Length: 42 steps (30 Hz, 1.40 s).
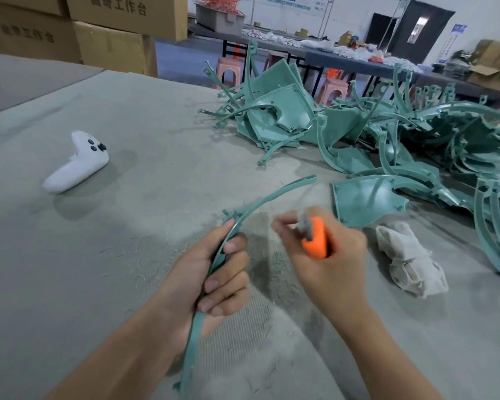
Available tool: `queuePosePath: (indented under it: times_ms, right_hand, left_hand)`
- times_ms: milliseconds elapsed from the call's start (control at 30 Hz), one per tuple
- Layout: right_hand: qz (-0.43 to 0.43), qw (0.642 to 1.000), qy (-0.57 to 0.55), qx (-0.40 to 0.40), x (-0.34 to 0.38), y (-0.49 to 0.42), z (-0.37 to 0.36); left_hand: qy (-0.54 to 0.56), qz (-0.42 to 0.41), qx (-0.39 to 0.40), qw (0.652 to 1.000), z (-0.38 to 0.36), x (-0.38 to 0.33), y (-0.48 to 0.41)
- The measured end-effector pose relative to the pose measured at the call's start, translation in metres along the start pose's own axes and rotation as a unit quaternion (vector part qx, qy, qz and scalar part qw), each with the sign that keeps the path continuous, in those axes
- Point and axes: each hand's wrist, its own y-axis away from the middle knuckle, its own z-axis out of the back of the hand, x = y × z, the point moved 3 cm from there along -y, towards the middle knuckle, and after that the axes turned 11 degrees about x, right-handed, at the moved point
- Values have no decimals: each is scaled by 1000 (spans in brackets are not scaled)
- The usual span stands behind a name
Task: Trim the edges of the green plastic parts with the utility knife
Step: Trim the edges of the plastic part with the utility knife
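My left hand grips a long curved green plastic strip around its middle; the strip arcs up and to the right, and its lower end hangs below my wrist. My right hand is closed on an orange utility knife, blurred by motion, just right of the strip. The blade tip is too blurred to make out. A big pile of green plastic parts lies at the right and back of the grey table.
A white game controller lies on the left of the table. A crumpled white cloth glove sits right of my right hand. Green shavings litter the felt around my hands. Cardboard boxes stand behind at the left.
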Motion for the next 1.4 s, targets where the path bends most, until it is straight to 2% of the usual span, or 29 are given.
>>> queuePosePath:
  times_ms: [33,100,133,267,333,400,467,533,567,600,667,700,733,800,833,900,1000,1100,1233,1400]
  right_hand:
    - [-25,998,7,-63,-3,-1,6]
    - [-41,991,41,-119,-10,-4,19]
    - [-41,990,66,-118,-10,-6,23]
    - [-75,991,115,-7,-20,-8,20]
    - [-106,984,140,-27,-24,-7,22]
    - [-171,972,132,-88,-31,-6,32]
    - [-253,952,72,-156,-38,-6,44]
    - [-321,926,-31,-196,-43,-6,53]
    - [-341,913,-105,-198,-41,-6,51]
    - [-351,897,-193,-186,-36,-6,48]
    - [-352,862,-334,-145,-24,-6,33]
    - [-351,851,-374,-112,-16,-6,23]
    - [-350,844,-398,-79,-7,-5,13]
    - [-342,842,-417,-30,10,-2,-4]
    - [-332,849,-410,-12,16,-1,-9]
    - [-298,875,-381,28,29,-1,-14]
    - [-228,911,-340,51,38,-3,-10]
    - [-171,964,-204,23,35,-3,-3]
    - [-141,983,-81,89,35,0,-9]
    - [-118,979,-40,162,35,3,-16]
  left_hand:
    - [-21,6,-4,1000,1,0,0]
    - [-76,18,-10,997,3,-1,0]
    - [-103,24,-7,994,3,-2,1]
    - [-147,49,51,987,3,-1,1]
    - [-137,49,91,985,2,-3,0]
    - [-131,15,88,987,1,-10,-1]
    - [-144,-48,31,988,4,-17,-2]
    - [-244,-125,-31,961,4,-18,-1]
    - [-342,-164,-63,923,3,-16,0]
    - [-464,-202,-93,858,-1,-14,2]
    - [-681,-257,-117,676,-12,-9,6]
    - [-750,-266,-113,595,-16,-5,6]
    - [-798,-265,-111,530,-18,-3,6]
    - [-849,-277,-125,432,-19,-1,7]
    - [-851,-299,-138,409,-18,-2,7]
    - [-827,-337,-175,416,-16,-5,10]
    - [-778,-339,-239,472,-15,-11,16]
    - [-742,-321,-257,529,-18,-15,18]
    - [-733,-342,-262,526,-23,-18,19]
    - [-737,-343,-261,520,-22,-17,20]
